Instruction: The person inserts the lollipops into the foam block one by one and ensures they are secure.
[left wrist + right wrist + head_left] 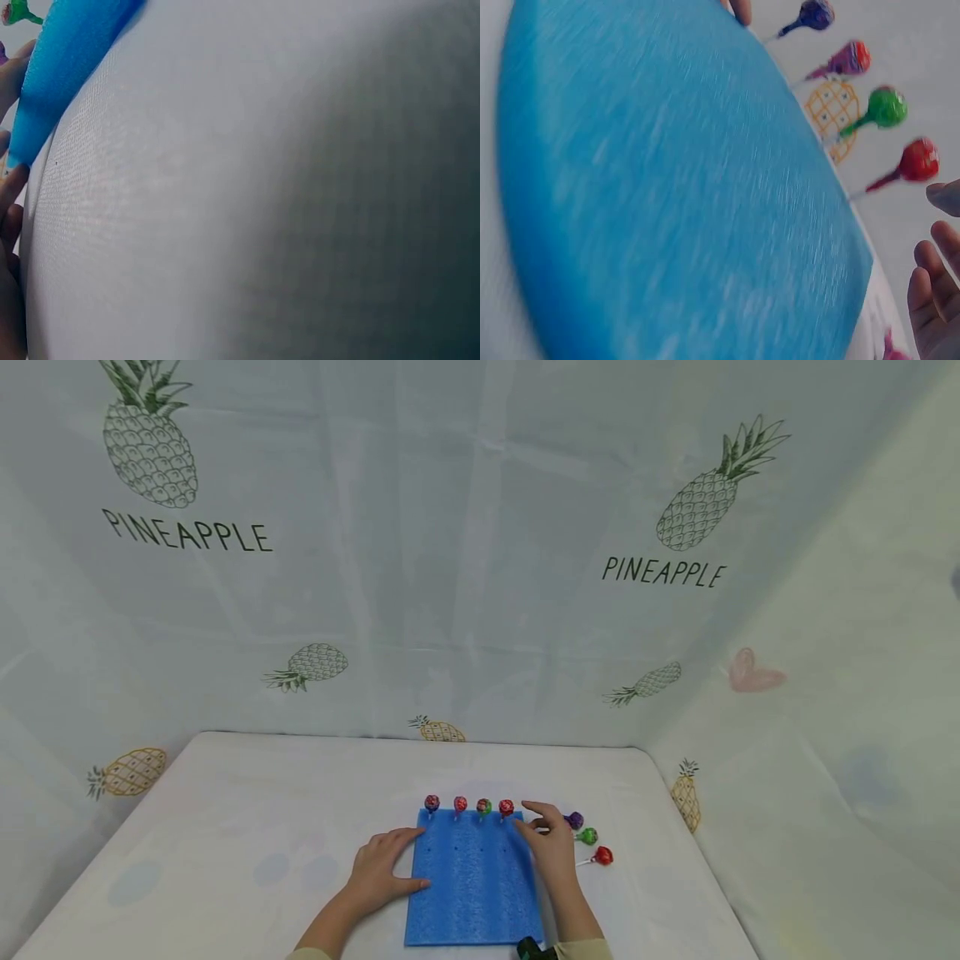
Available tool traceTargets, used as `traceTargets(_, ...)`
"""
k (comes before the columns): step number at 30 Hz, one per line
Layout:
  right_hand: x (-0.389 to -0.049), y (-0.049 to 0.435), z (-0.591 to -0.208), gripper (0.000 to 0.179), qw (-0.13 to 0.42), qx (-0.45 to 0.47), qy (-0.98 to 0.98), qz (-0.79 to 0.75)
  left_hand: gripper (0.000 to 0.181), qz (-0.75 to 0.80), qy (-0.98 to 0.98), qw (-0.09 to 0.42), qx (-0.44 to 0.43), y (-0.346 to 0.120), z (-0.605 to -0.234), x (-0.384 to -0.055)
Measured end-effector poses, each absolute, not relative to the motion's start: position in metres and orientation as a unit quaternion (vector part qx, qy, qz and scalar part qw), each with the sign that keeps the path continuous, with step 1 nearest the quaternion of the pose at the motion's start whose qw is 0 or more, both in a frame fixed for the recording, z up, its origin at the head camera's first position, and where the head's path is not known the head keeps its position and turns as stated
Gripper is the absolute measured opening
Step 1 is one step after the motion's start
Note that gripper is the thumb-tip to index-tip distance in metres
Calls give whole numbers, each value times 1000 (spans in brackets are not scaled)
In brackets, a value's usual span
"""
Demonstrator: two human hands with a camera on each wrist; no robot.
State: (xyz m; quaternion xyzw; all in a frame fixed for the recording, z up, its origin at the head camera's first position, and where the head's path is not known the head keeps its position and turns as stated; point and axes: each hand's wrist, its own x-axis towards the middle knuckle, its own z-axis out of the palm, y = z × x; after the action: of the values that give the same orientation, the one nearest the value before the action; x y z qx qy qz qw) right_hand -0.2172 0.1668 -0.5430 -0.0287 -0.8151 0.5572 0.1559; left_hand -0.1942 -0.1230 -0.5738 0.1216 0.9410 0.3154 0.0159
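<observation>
A blue foam board (476,893) with small holes lies on the table. Along its far edge stand several wrapped lollipops: a dark blue one (817,14) at the left, a red and purple one (850,58), a green one (887,107) and a red one (919,159) at the right. My left hand (378,864) rests at the board's left edge, thumb and fingers spread and touching it. Beside the red lollipop, my right hand (551,847) hovers over the board's far right corner, thumb and forefinger apart with nothing between them.
Right of the board, three more lollipops lie on the white tablecloth (225,827): a purple one (575,820) partly behind my right hand, a green one (589,836) and a red one (603,855). A pineapple-print curtain (450,568) hangs behind the table.
</observation>
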Motion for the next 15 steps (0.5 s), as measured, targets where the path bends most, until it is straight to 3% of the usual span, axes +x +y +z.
traceTargets(15,-195,210,-556,34,153,-113,-807,559,89,309,943,14,123,-124,-581,-197)
